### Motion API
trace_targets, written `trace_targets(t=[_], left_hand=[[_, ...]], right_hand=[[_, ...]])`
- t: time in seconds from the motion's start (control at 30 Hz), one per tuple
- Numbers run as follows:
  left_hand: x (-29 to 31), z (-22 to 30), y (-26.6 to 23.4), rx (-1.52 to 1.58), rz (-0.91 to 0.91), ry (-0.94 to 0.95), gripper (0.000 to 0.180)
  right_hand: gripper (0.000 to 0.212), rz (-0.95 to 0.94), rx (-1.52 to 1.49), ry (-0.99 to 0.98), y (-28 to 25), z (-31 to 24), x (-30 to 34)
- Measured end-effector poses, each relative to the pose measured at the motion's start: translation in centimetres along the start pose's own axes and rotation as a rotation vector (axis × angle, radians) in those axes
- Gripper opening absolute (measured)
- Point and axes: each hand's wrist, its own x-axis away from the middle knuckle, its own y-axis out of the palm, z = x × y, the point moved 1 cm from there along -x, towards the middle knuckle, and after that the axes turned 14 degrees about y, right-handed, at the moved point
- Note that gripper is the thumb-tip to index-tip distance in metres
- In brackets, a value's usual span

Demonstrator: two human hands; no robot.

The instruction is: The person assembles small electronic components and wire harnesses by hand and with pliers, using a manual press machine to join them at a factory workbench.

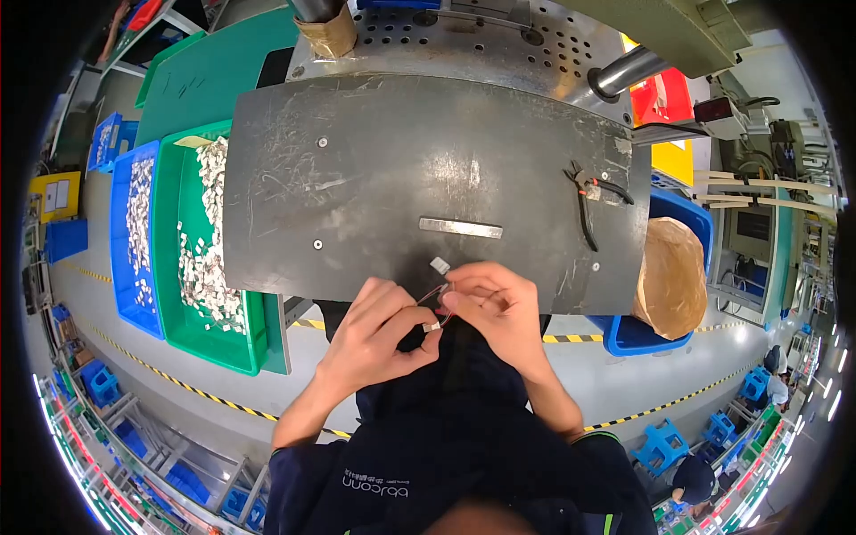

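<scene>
Both hands are just off the near edge of the dark metal table (374, 178). My left hand (373, 334) is closed in a pinch on a small cable with white connectors, and one white connector (432, 327) shows at its fingertips. My right hand (496, 310) pinches the same cable's thin reddish wires between thumb and forefinger. Another pale connector (440, 266) sticks up beyond the right fingertips, over the table edge. A short steel bar (461, 227) lies on the table just past the hands. The fingers partly hide the wires.
Pliers with red and black handles (585, 207) lie at the table's right. On the left stand a green bin (171, 267) and a blue bin (125, 285), each with many connector cables. A paper-lined blue bin (615, 337) is at the right. Machine posts (629, 71) rise behind.
</scene>
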Motion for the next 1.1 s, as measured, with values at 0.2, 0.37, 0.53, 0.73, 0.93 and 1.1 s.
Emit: trace_targets(t=[0.2,0.37,0.53,0.73,0.93,1.1], left_hand=[[-2.5,-1.2,-0.9,-0.034,-0.035,0.062,0.030],[-6.1,-4.1,-0.7,-0.161,-0.077,0.087,0.030],[-6.3,-5.7,0.7,-0.320,-0.069,0.017,0.028],[-2.7,-7.0,2.2,-0.101,0.004,-0.083,0.029],[-3.5,-7.2,3.6,-0.075,0.164,-0.120,0.023],[-3.4,-7.2,4.3,-0.025,0.238,-0.161,0.022]], right_hand=[[0.042,0.165,-0.124,-0.099,-1.3,-0.5,-0.5],[0.033,0.225,-0.149,-0.123,-2.9,-1.4,-0.8],[0.029,0.269,-0.106,-0.117,-3.5,-1.3,-0.3],[0.023,0.235,-0.112,-0.080,-3.9,-0.8,0.3],[0.018,0.318,0.041,-0.093,-2.6,-0.1,-1.3],[0.024,0.362,0.005,-0.031,-1.3,-0.7,-3.1]])
